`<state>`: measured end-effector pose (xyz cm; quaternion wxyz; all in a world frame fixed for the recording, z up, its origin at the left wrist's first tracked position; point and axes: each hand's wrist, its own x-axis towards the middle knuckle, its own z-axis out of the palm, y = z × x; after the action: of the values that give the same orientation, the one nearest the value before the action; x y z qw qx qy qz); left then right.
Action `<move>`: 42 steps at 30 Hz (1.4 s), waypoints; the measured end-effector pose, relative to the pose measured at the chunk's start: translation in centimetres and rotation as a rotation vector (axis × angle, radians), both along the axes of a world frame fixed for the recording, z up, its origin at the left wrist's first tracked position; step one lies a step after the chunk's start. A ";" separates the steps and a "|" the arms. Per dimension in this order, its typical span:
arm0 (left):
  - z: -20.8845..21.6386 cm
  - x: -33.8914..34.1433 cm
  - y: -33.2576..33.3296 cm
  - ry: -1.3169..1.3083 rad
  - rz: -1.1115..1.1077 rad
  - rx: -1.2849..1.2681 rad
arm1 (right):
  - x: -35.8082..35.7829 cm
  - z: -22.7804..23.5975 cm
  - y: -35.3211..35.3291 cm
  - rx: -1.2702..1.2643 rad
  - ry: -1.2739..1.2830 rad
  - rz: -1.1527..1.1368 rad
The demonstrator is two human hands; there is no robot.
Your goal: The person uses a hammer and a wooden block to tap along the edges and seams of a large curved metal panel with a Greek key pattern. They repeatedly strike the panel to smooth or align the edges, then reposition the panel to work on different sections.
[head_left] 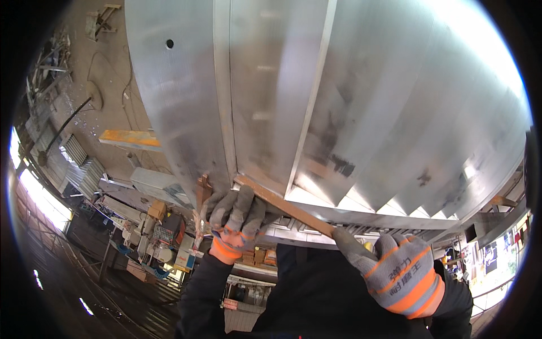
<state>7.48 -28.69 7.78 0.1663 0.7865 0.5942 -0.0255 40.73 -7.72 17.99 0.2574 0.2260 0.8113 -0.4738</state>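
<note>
A large grey sheet-metal piece (384,113) with long raised ribs fills the upper view. A flat brown bar (288,208) lies slantwise at its near edge, against the lower end of a rib. My right hand (398,271), in a grey and orange glove, is closed round the bar's near end. Beside the bar's far end, my left hand (234,214), gloved alike, has its fingers bent over the metal's near edge. What its fingers grip, if anything, is hidden. A small rust-brown piece (203,186) stands just left of those fingers.
Slatted metal parts (361,229) run under the near edge. On the left are an orange-topped beam (130,138), a grey box section (158,183) and a cluttered bench (152,231). A square metal tube (480,230) juts out at the right.
</note>
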 end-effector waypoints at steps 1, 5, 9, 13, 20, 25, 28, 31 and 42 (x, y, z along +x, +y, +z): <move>0.1 -0.1 0.2 -0.037 0.021 -0.015 | 0.0 0.0 -0.2 -0.018 -0.005 -0.029; 0.8 0.2 0.9 -0.008 0.006 -0.071 | -0.3 -0.1 -0.6 0.050 -0.020 -0.027; 0.8 0.8 1.2 -0.052 0.125 0.005 | -0.6 0.4 -0.4 -0.006 -0.048 -0.034; 0.4 1.1 1.3 0.040 0.085 0.014 | -0.5 0.5 -0.2 0.018 -0.039 -0.068; 0.5 0.5 1.1 -0.007 0.005 0.033 | 0.5 -0.4 -0.7 0.062 -0.024 0.042; 0.7 0.2 0.5 -0.082 0.061 0.016 | 1.5 -0.8 -0.9 0.128 0.102 -0.076; 0.4 0.5 0.3 -0.007 0.046 0.067 | 1.5 -1.2 -1.1 0.122 0.155 -0.115; 0.3 0.4 -0.1 0.015 0.041 0.023 | 0.9 -1.3 -1.0 0.113 0.149 -0.093; -0.4 -0.2 -1.2 -0.014 0.014 -0.028 | -0.1 -0.2 -0.5 -0.002 0.029 -0.025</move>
<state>7.23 -29.90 7.39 0.1815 0.7800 0.5982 -0.0270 40.60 -8.22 17.79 0.2398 0.2288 0.8117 -0.4809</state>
